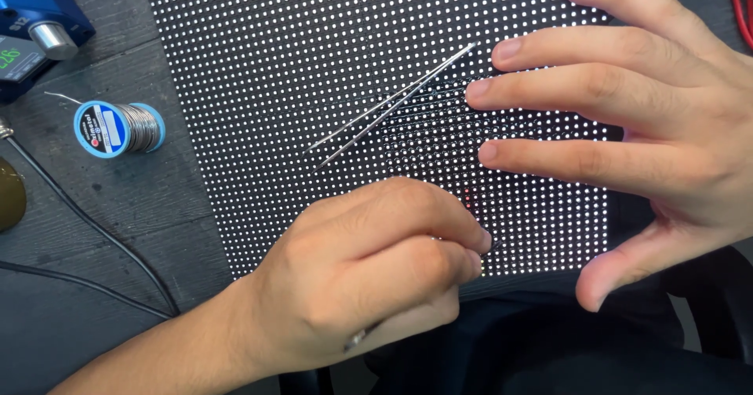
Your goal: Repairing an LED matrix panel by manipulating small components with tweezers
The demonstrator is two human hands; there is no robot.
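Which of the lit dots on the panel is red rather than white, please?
The dot beside the left hand, just above its fingers; the rest glow white.

Well left of the left hand [369,277], a blue-capped spool of solder wire [119,128] lay on its side on the dark wooden table [118,207]. Beyond the spool, a blue bench unit [35,18] with a metal knob stood. Black cables [94,230] crossed the table beside that hand's wrist. Red wires [737,7] ran past the right hand [651,128].
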